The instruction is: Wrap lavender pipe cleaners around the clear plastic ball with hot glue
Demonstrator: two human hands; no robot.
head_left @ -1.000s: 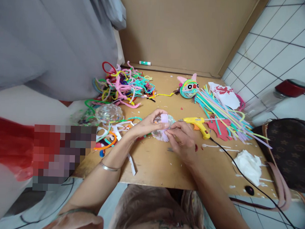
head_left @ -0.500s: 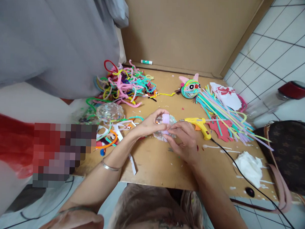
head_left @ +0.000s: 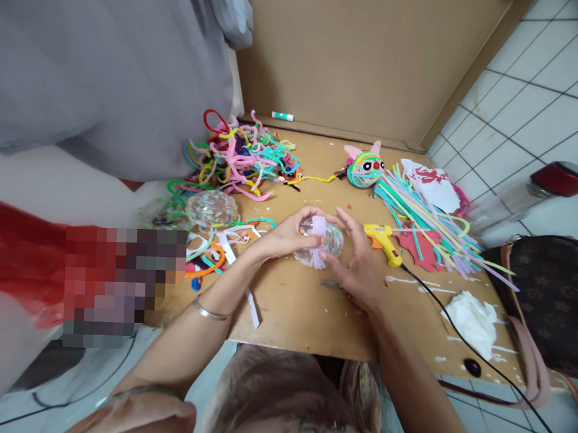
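A clear, faceted round plastic piece (head_left: 335,241), like a small bowl or ball, is held over the table with a lilac strip (head_left: 319,226) running across its face. My left hand (head_left: 291,232) grips its left side, the thumb lying over the strip. On the right side my right hand (head_left: 358,263) cups the piece, its thumb at the strip's lower end and its fingers curved around the far edge. A yellow hot glue gun (head_left: 382,239) lies just right of my right hand. Another clear faceted piece (head_left: 212,207) rests to the left.
Tangled pipe cleaners (head_left: 244,155) heap at the back left. An animal-faced ball (head_left: 365,168) with long pipe cleaners (head_left: 426,215) lies back right. A black cord (head_left: 438,297) runs past crumpled tissue (head_left: 472,321). A brown bag (head_left: 542,301) and a red-lidded bottle (head_left: 522,193) stand right.
My right hand's fingers have opened from a pinch at the lilac strip and spread around the clear piece's right side. My left hand keeps its hold. The view has shifted slightly.
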